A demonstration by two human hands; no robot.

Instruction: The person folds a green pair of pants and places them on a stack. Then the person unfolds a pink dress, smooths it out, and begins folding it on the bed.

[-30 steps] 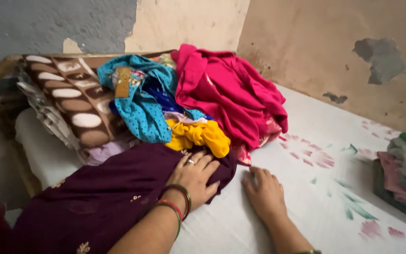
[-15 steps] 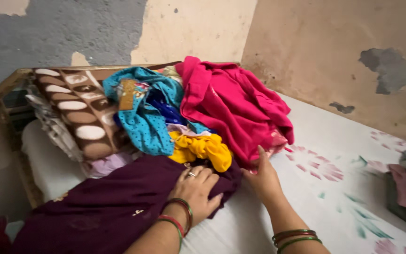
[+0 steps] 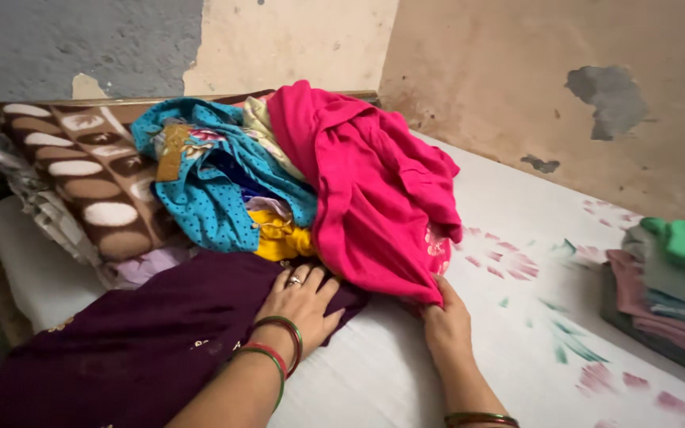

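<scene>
Your right hand has slid under the pink cloth and now pinches its bottom edge. Your left hand lies open and flat on the purple cloth. The pink cloth looks soft, light and floppy, so hold it by the edge

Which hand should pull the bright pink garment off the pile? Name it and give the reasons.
Probably the right hand: its fingers already sit under the hanging edge of the bright pink cloth garment. The left hand lies flat on the dark maroon embroidered cloth.
</scene>
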